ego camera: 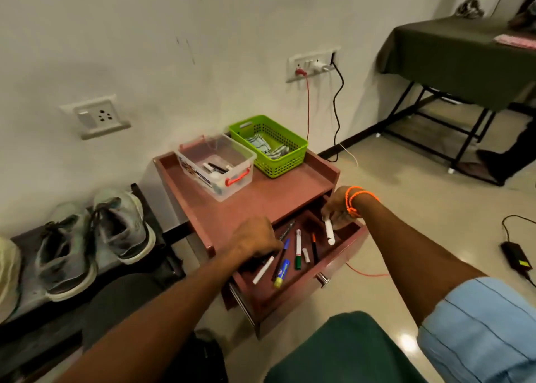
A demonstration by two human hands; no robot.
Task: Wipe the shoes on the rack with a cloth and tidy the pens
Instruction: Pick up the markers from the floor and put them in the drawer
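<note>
1. The pens point(298, 248) lie loose in the open drawer point(345, 248) of a reddish cabinet point(232, 208), at 6 o'clock from the clear box point(216, 166).
2. The right hand point(339, 208) pinches a white marker point(329, 232) by its top end, fingers curled narrowly.
3. The left hand point(255, 242) curls over a white pen point(263, 270) at the drawer's 9 o'clock side.
4. The shoes point(95, 237) sit on the rack point(121, 284) at 9 o'clock.
5. A green basket point(268, 145) holding a cloth point(265, 148) stands at 12 o'clock.
</note>
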